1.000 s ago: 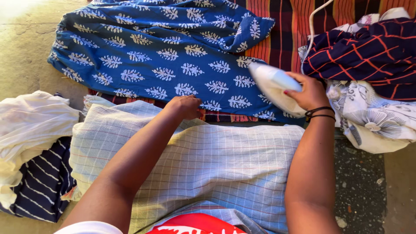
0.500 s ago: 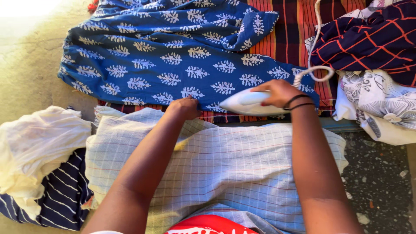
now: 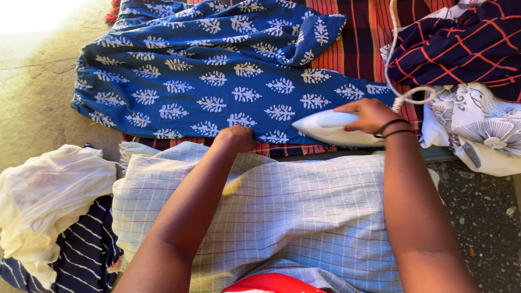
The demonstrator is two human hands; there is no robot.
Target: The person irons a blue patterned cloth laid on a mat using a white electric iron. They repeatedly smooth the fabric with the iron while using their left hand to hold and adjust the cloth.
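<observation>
Right hand fingers wrapped around white iron, flat on blue leaf-print cloth. Left hand fingers curled, pinning cloth's near hem. Underneath: red striped mat, concrete floor.

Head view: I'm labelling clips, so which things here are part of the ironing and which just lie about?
In use:
iron, held by the right hand
blue printed cloth, pinned at its near edge by the left hand
striped mat under it

Lying about:
checked navy cloth
floral white cloth
cream cloth
striped navy cloth
</observation>
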